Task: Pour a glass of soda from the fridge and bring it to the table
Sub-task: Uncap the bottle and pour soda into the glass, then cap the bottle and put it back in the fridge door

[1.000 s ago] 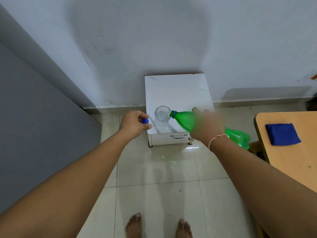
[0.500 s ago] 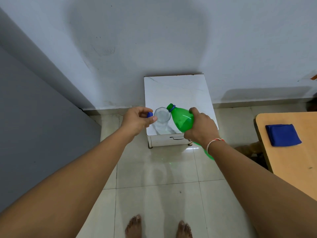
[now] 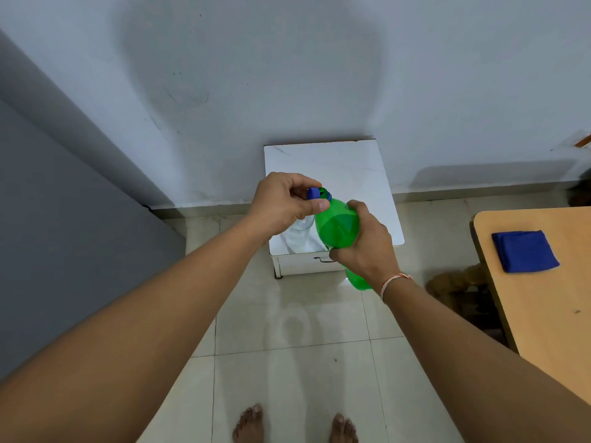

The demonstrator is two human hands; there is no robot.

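Observation:
My right hand (image 3: pixel 364 247) grips a green soda bottle (image 3: pixel 335 227) around its body, held nearly upright with its neck up and to the left. My left hand (image 3: pixel 286 199) pinches the blue cap (image 3: pixel 314 193) right at the bottle's mouth. A clear glass (image 3: pixel 299 233) stands on the small white cabinet (image 3: pixel 358 174), partly hidden behind my left hand and the bottle.
A wooden table (image 3: pixel 543 302) with a folded blue cloth (image 3: pixel 524 251) stands at the right. A grey fridge side (image 3: pixel 64 219) fills the left. White wall behind the cabinet, tiled floor (image 3: pixel 287 362) below, my bare feet at the bottom.
The bottle has swung from tilted over the glass to nearly upright. My left hand has brought the cap rightwards up to the bottle's mouth.

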